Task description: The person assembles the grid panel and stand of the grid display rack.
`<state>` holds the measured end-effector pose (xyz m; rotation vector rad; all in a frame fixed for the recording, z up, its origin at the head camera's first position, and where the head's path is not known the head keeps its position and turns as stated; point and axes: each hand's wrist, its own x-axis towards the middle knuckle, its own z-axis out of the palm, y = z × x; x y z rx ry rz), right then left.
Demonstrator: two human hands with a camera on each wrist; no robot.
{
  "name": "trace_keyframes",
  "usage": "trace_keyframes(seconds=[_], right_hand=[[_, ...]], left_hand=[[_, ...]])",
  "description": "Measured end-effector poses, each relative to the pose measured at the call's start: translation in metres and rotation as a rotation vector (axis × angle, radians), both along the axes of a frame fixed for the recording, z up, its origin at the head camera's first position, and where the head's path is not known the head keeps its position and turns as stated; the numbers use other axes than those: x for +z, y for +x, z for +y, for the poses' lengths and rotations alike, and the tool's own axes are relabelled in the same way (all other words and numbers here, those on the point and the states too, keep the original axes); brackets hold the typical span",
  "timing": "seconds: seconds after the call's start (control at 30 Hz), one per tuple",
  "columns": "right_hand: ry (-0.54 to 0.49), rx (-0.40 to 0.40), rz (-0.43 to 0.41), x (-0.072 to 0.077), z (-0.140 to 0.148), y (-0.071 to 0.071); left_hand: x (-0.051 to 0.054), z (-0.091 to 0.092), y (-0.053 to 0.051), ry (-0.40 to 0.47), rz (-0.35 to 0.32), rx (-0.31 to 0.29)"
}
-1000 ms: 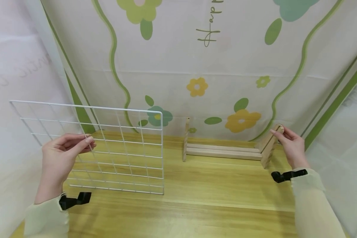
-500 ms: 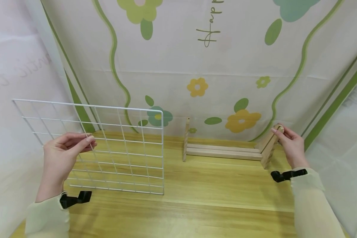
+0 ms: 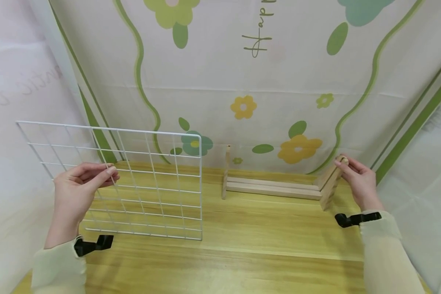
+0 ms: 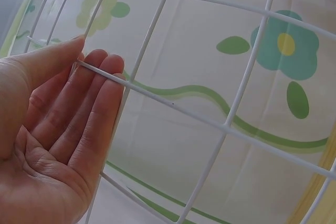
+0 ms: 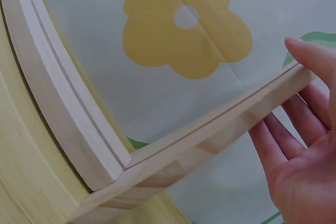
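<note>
Grid [image 3: 134,187], white wire, upright, left of frame [image 3: 273,190] (touching worktop [image 3: 224,261] or not, I can't tell) | left hand [image 3: 77,191]: fingers pinching grid | frame: wooden, on worktop | right hand [image 3: 361,180]: fingers pinching frame's right end-piece [image 3: 330,190] at top

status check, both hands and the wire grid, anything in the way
Left hand pinching white wire grid. Right hand gripping end panel of wooden stand. Grid and stand apart, no obstruction seen between.
</note>
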<state>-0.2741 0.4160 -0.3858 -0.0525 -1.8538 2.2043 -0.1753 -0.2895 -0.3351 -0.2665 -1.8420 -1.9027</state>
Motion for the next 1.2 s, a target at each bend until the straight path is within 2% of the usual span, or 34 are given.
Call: trace_keyframes(seconds=[0.13, 0.37, 0.47, 0.6, 0.7, 0.93, 1.03, 1.2], right_hand=[[0.061, 0.054, -0.011, 0.001, -0.002, 0.005], [0.303, 0.072, -0.134, 0.001, -0.001, 0.012], [0.286, 0.103, -0.115, -0.001, 0.000, 0.015], [0.153, 0.183, -0.069, -0.001, -0.001, 0.019], [0.108, 0.225, -0.055, -0.001, -0.004, 0.022], [0.284, 0.209, -0.052, -0.001, -0.013, 0.024], [0.299, 0.192, -0.058, -0.003, -0.016, 0.025], [0.259, 0.188, -0.041, -0.008, -0.019, 0.026]], left_hand=[[0.000, 0.000, 0.000, 0.007, 0.006, -0.006], [0.001, 0.000, 0.000, -0.004, 0.002, -0.002], [0.002, 0.001, 0.000, -0.007, 0.000, 0.004], [0.002, 0.000, -0.001, -0.002, 0.004, 0.010], [0.002, -0.001, 0.000, -0.002, 0.002, 0.010], [0.002, 0.000, 0.000, 0.017, 0.004, -0.006], [0.002, 0.001, -0.001, 0.015, 0.007, -0.007], [0.001, 0.001, -0.003, 0.016, 0.006, -0.015]])
